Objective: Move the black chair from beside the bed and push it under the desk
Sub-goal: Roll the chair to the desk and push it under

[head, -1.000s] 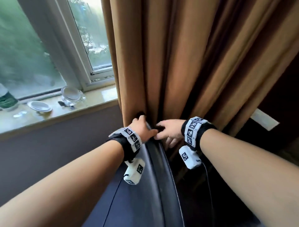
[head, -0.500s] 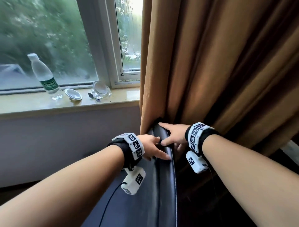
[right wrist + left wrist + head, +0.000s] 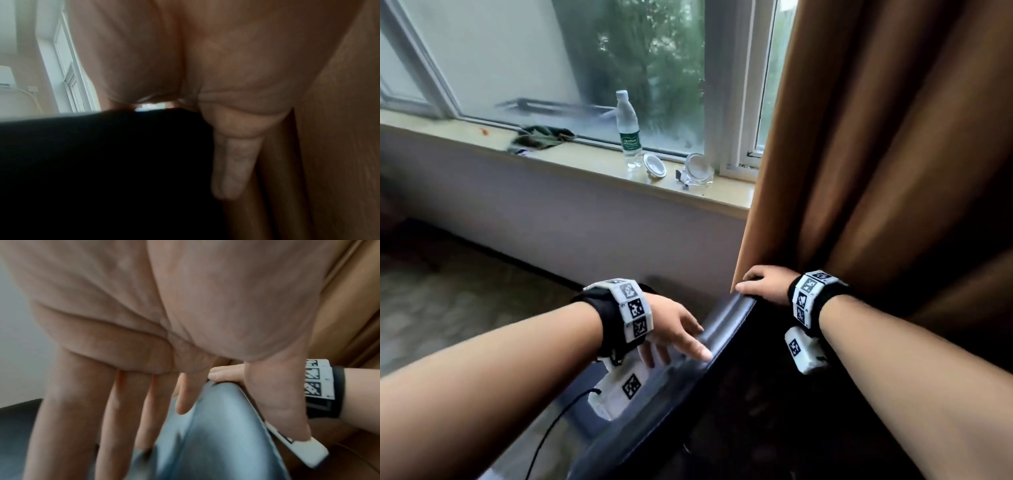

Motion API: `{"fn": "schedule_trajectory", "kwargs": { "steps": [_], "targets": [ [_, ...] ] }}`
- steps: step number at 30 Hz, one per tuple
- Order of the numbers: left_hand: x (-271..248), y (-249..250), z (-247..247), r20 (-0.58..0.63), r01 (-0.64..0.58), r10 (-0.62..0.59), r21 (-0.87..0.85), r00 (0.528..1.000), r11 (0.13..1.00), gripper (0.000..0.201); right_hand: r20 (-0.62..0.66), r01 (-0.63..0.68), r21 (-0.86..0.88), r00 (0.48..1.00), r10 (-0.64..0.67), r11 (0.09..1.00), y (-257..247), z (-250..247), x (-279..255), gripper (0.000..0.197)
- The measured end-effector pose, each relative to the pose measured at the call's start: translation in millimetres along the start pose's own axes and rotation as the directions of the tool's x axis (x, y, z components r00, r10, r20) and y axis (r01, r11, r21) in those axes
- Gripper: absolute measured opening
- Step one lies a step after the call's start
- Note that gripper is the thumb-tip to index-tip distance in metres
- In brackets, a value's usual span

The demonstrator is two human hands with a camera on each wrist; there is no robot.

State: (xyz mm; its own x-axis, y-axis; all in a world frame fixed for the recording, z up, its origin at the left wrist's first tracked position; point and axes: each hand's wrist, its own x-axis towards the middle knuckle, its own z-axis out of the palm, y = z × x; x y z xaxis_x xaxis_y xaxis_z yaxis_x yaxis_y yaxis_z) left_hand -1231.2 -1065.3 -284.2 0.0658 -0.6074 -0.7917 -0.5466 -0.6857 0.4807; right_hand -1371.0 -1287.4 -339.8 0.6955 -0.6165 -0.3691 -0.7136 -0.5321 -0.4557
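The black chair (image 3: 722, 394) shows only its glossy backrest, whose top edge runs diagonally from the curtain toward me. My left hand (image 3: 674, 330) straddles that edge midway, thumb on the back face and fingers down the front. In the left wrist view the chair (image 3: 216, 434) sits between my left hand's (image 3: 144, 305) fingers and thumb. My right hand (image 3: 763, 286) grips the far top corner against the curtain. The right wrist view shows the chair (image 3: 102, 162) as a dark mass under my right hand (image 3: 226, 65), with one finger hanging behind it. Seat and legs are hidden.
A brown curtain (image 3: 876, 171) hangs right behind the chair's far corner. The windowsill (image 3: 585, 168) carries a water bottle (image 3: 627, 126), a glass dish (image 3: 698, 171), a lid (image 3: 654, 166) and a green cloth (image 3: 537, 137). Grey wall (image 3: 585, 226) and carpeted floor (image 3: 448, 308) lie to the left.
The view has swung left and the backrest has turned out from the curtain folds. My hands have spread apart along the top edge, the left one nearer me.
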Motion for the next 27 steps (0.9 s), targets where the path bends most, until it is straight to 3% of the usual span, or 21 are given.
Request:
{"fn": "schedule_trajectory", "kwargs": {
  "steps": [3,5,7,12,27],
  "targets": [
    [-6,14,27,-0.053,0.042,-0.034,0.145,0.998,0.989,0.128,-0.023,0.014,0.056,1.000,-0.013,0.998,4,2,-2,0.039],
    [-2,19,42,-0.164,0.079,-0.014,0.392,0.986,0.917,0.119,-0.078,-0.010,0.080,0.997,0.016,0.997,2,9,1,0.038],
    [3,17,51,-0.266,0.123,0.023,0.518,0.964,0.846,0.107,-0.110,-0.055,0.085,0.992,0.064,0.995,-5,16,6,0.037],
    [-10,-5,34,-0.285,0.104,0.041,0.473,0.958,0.875,0.091,-0.101,-0.073,0.070,0.992,0.079,0.995,-35,19,17,0.032],
    [-25,-85,-21,-0.363,0.139,0.027,0.424,0.931,0.895,0.092,-0.085,-0.135,0.098,0.986,0.144,0.986,-116,45,46,0.042]
  ]
}}
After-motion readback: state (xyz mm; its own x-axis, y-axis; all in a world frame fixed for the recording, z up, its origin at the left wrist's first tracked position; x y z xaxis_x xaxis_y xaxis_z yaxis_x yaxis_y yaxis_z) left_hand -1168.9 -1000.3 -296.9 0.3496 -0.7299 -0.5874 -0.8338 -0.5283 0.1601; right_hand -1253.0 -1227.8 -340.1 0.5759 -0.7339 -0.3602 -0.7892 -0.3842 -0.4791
